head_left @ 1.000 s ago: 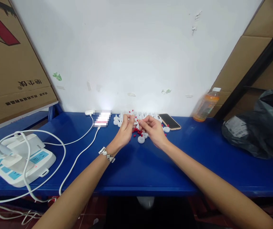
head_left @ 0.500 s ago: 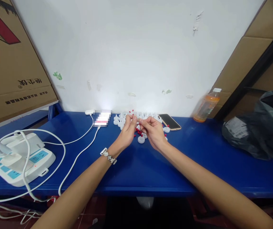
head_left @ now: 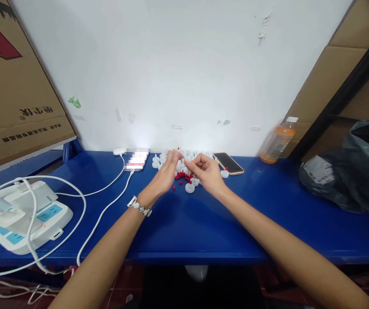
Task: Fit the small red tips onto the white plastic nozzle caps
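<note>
My left hand [head_left: 165, 174] is above the near left side of a pile of translucent white plastic caps [head_left: 156, 164]. Its fingers are drawn together, and what their tips hold, if anything, is hidden. Close to its right, my right hand [head_left: 207, 175] pinches thumb and forefinger on something too small to make out. Small red pieces [head_left: 181, 175] lie loose on the table between and below the hands. One white cap with a red tip [head_left: 190, 188] stands in front of them, and another such cap [head_left: 224, 173] is to the right.
A phone [head_left: 228, 163] lies right of the caps on the blue table [head_left: 184, 231]. An orange drink bottle [head_left: 277, 141] and a dark plastic bag [head_left: 339, 176] are farther right. At left are a power strip [head_left: 23, 219], looping white cables and a lit device [head_left: 137, 159].
My hands have moved slightly apart, the left one shifting left. More of the red pieces shows between them. The view has shifted a little.
</note>
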A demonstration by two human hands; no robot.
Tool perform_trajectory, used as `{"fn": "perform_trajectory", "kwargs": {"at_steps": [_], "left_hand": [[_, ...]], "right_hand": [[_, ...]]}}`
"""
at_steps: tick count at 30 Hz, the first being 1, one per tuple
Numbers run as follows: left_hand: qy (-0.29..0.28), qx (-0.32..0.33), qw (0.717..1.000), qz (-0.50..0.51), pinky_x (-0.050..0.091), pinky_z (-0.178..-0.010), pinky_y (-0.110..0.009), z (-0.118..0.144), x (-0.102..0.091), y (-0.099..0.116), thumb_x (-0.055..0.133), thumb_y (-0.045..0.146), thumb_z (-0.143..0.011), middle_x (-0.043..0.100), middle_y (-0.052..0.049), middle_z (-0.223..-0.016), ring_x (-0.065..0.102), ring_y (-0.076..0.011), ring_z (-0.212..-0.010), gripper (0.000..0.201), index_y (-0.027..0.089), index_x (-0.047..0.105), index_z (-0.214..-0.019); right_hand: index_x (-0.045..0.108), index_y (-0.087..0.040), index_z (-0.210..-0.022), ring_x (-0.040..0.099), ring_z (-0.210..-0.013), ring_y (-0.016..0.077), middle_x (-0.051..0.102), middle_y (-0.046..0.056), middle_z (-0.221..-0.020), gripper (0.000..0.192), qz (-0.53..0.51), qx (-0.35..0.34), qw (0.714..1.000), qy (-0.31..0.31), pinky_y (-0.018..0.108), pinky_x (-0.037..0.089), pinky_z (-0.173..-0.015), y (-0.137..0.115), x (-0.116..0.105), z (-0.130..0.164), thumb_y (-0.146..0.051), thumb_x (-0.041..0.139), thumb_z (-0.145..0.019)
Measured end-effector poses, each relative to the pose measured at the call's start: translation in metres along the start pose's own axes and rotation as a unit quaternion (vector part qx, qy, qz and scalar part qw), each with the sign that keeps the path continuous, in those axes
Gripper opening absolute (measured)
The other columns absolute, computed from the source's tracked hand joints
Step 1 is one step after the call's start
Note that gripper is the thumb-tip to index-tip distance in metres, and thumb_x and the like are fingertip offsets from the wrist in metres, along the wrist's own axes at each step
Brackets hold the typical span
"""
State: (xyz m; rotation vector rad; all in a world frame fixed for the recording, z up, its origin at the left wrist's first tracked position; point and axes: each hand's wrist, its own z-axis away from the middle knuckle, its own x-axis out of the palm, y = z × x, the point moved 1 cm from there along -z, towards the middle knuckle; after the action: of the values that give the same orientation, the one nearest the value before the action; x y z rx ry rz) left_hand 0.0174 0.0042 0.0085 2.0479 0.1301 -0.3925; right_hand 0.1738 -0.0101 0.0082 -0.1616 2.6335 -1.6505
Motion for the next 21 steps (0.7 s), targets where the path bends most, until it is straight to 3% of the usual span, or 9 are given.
{"fn": "perform_trajectory", "kwargs": {"at_steps": [2, 4, 7, 9, 13, 21], "left_hand": [[0.041, 0.029, 0.996, -0.078, 0.043, -0.091, -0.036, -0.005, -0.017, -0.007, 0.022, 0.054, -0.103, 0.059, -0.005, -0.097, 0.056, -0.0199, -0.095, 0.046, 0.022, 0.054, -0.103], [0.068, 0.043, 0.982, -0.172, 0.042, -0.091, -0.038, -0.010, -0.033, -0.019, 0.032, 0.048, -0.102, 0.060, -0.006, -0.095, 0.055, -0.0213, -0.095, 0.037, 0.020, 0.055, -0.097], [0.056, 0.023, 0.956, -0.286, 0.043, -0.089, -0.039, -0.015, -0.049, -0.040, 0.049, 0.036, -0.096, 0.060, -0.008, -0.093, 0.054, -0.0228, -0.092, 0.022, 0.017, 0.061, -0.092], [0.022, 0.004, 0.948, -0.319, 0.044, -0.088, -0.039, -0.015, -0.052, -0.048, 0.054, 0.033, -0.092, 0.060, -0.009, -0.096, 0.054, -0.0238, -0.092, 0.020, 0.016, 0.065, -0.095], [-0.020, 0.011, 0.940, -0.340, 0.044, -0.090, -0.042, -0.010, -0.042, -0.047, 0.057, 0.036, -0.091, 0.059, -0.010, -0.100, 0.054, -0.0267, -0.098, 0.025, 0.018, 0.070, -0.102], [-0.037, 0.053, 0.923, -0.380, 0.043, -0.090, -0.044, -0.008, -0.020, -0.036, 0.059, 0.031, -0.090, 0.060, -0.011, -0.103, 0.053, -0.0285, -0.098, 0.020, 0.019, 0.074, -0.095]], "right_hand": [[0.055, -0.020, -0.072, 0.052, -0.055, 0.0120, 0.062, -0.001, -0.061, 0.037, 0.048, -0.009, 0.998, -0.045, 0.026, 0.040, -0.054, 0.003, -0.005, 0.001, -0.051, 0.074, -0.079], [0.058, -0.020, -0.075, 0.055, -0.058, 0.0131, 0.065, 0.000, -0.065, 0.031, 0.119, -0.015, 0.986, -0.116, 0.027, 0.041, -0.057, 0.005, -0.007, 0.004, -0.047, 0.070, -0.084], [0.064, -0.020, -0.077, 0.056, -0.060, 0.0134, 0.066, 0.000, -0.067, 0.021, 0.256, -0.048, 0.938, -0.227, 0.029, 0.041, -0.064, 0.005, -0.008, 0.007, -0.037, 0.065, -0.089], [0.065, -0.019, -0.078, 0.057, -0.063, 0.0134, 0.067, -0.001, -0.069, 0.017, 0.348, -0.088, 0.896, -0.260, 0.032, 0.040, -0.076, 0.004, -0.009, 0.008, -0.031, 0.064, -0.090], [0.063, -0.019, -0.078, 0.059, -0.076, 0.0157, 0.066, 0.000, -0.075, 0.012, 0.467, -0.142, 0.836, -0.251, 0.036, 0.032, -0.087, 0.000, -0.013, 0.005, -0.024, 0.063, -0.089], [0.065, -0.020, -0.084, 0.055, -0.089, 0.0208, 0.064, 0.003, -0.084, 0.017, 0.516, -0.149, 0.822, -0.190, 0.037, 0.030, -0.086, -0.003, -0.012, 0.005, -0.035, 0.061, -0.091]]}}
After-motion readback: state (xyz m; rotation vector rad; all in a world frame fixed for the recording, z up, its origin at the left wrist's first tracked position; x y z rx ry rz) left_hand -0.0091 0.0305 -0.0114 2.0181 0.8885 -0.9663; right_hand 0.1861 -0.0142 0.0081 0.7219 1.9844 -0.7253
